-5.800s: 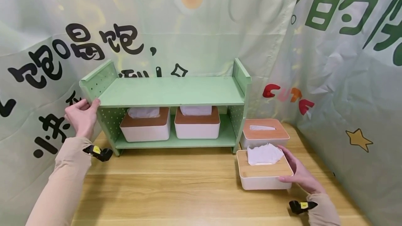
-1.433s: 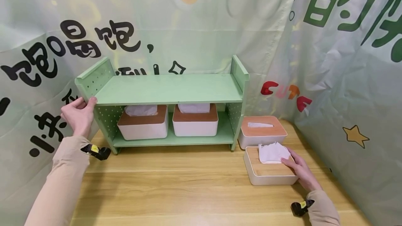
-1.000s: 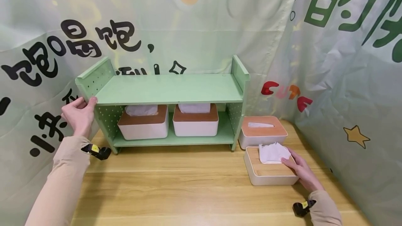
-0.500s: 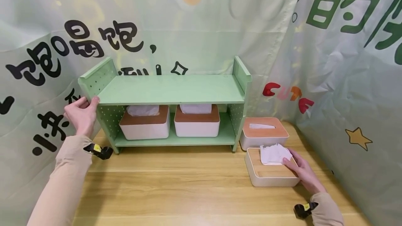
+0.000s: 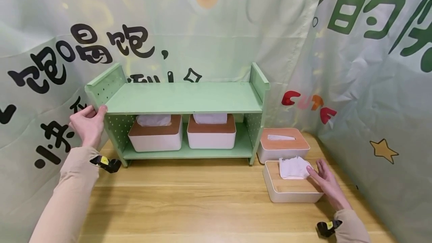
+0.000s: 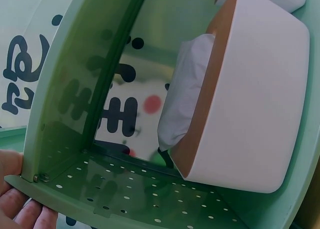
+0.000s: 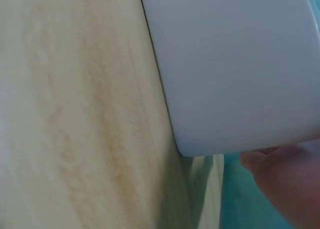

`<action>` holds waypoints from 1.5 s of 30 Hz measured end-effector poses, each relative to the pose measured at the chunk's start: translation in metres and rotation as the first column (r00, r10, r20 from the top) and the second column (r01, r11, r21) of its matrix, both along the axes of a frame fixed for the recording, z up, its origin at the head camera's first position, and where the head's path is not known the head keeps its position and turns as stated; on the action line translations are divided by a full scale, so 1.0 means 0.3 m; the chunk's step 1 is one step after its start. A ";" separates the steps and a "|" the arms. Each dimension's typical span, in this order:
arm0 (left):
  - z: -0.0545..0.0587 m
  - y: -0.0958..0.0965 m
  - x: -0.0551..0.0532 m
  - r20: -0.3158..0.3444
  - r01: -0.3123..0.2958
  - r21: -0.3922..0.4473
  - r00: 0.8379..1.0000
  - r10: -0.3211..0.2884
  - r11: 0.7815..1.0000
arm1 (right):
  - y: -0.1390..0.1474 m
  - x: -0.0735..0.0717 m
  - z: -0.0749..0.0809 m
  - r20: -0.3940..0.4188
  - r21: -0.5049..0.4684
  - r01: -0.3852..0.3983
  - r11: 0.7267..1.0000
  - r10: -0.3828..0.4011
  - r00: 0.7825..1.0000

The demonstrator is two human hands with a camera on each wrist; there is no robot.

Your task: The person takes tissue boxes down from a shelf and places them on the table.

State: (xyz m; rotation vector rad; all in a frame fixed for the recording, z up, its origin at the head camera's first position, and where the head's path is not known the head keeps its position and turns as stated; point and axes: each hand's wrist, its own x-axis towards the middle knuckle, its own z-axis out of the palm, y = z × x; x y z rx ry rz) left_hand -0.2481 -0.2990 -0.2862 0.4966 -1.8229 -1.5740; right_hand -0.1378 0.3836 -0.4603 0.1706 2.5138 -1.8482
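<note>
My left hand (image 5: pixel 88 125) grips the left side panel of a green two-tier shelf (image 5: pixel 182 98). In the left wrist view, its thumb and fingers (image 6: pixel 30 214) wrap the panel's edge. At the right stands a white tissue box (image 5: pixel 293 194) with a light wooden lid and a tissue sticking out. My right hand (image 5: pixel 327 183) is at the box's right side, fingers spread and raised, the thumb near the tissue. Whether it touches the box is unclear. The right wrist view shows the box's white wall (image 7: pixel 235 69) flat on the table.
Two brown-lidded tissue boxes, the left one (image 5: pixel 156 142) and the right one (image 5: pixel 211 140), sit on the lower tier. Another box (image 5: pixel 285 143) stands between the shelf's right end and the curtain (image 5: pixel 368 100). The wooden table (image 5: pixel 189 205) stretches in front.
Since the oldest frame, the light-lidded box has shifted slightly right, and it has stayed put recently. My right hand's fingers have just come off its side and spread. The left hand stays on the shelf.
</note>
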 end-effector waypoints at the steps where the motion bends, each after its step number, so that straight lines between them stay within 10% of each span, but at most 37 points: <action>1: -0.001 0.000 0.000 0.003 0.000 -0.001 1.000 0.000 1.000 | -0.001 0.001 0.002 0.001 0.005 0.001 1.000 -0.001 1.000; 12: 0.002 0.004 0.007 0.009 0.001 0.011 1.000 -0.001 1.000 | -0.017 0.001 0.028 -0.024 0.141 0.045 0.989 -0.042 0.999; 24: 0.001 0.004 0.003 -0.006 -0.003 -0.009 1.000 0.003 1.000 | -0.070 0.004 0.089 -0.099 0.436 0.064 0.898 -0.023 0.995; 45: -0.003 0.001 0.001 0.000 -0.007 -0.009 1.000 0.007 1.000 | -0.289 -0.007 0.153 -0.261 0.515 0.029 0.857 0.124 0.957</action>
